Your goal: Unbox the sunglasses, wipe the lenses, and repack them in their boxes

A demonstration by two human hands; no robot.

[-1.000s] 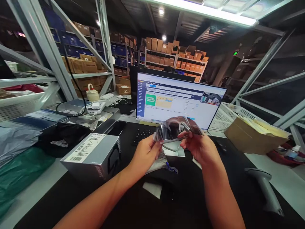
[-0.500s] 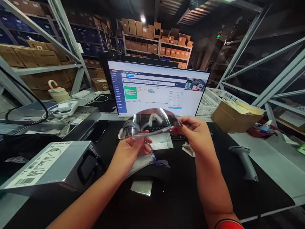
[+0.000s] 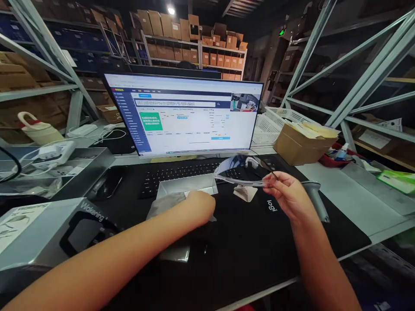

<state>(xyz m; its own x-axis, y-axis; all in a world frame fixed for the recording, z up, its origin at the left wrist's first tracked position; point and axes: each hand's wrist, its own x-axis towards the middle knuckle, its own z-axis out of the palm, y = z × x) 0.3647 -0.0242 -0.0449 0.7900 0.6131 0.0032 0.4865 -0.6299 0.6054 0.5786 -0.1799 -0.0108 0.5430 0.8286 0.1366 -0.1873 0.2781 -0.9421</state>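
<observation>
My right hand pinches one end of a curved, tinted visor lens, which looks like part of a pair of glasses. The lens is held up in front of the keyboard, its far end pointing left. Lower and to the left, my left hand reaches over a grey pouch beside an open silver box. Its fingers are hidden behind the back of the hand. A crumpled beige piece lies under the lens. A small clear packet rests on the black mat.
A grey box marked Wakening stands at the left, near my left forearm. Behind the keyboard is a monitor. A barcode scanner lies right of my right hand, with a cardboard box beyond.
My left hand has let go of the lens and moved down towards the pouch. My right hand keeps the lens, now further right in the scene. The view has turned to the right.
</observation>
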